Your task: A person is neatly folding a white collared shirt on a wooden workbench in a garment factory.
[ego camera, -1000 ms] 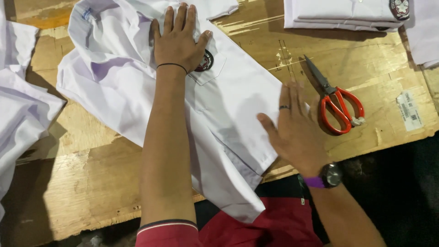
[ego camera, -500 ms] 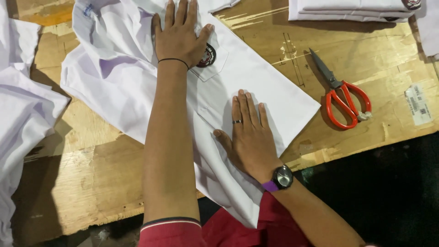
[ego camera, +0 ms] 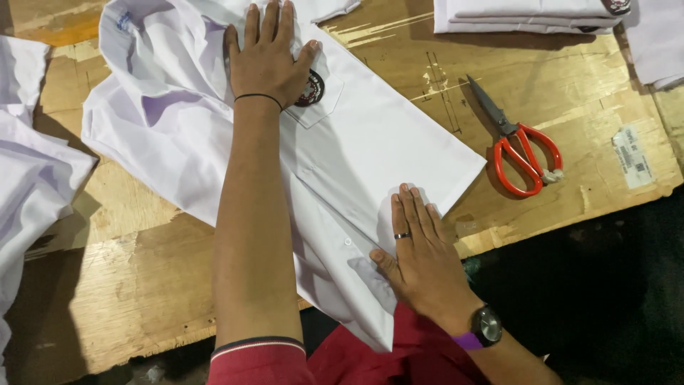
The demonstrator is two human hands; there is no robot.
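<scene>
A white shirt (ego camera: 377, 153) with a round dark badge on its chest pocket lies spread on a wooden table (ego camera: 128, 285). My left hand (ego camera: 269, 57) lies flat with fingers spread on the shirt's upper chest, beside the badge. My right hand (ego camera: 420, 253), wearing a ring and a wristwatch, presses flat on the lower hem near the table's front edge. Neither hand grips anything.
Red-handled scissors (ego camera: 524, 146) lie to the right of the shirt. A stack of folded white shirts (ego camera: 527, 13) sits at the far right, and loose white garments (ego camera: 32, 178) lie at the left. The table's front edge drops to a dark floor on the right.
My right hand has slid from the bare wood by the scissors onto the shirt, then down to the hem. The left hand has stayed pressed by the badge.
</scene>
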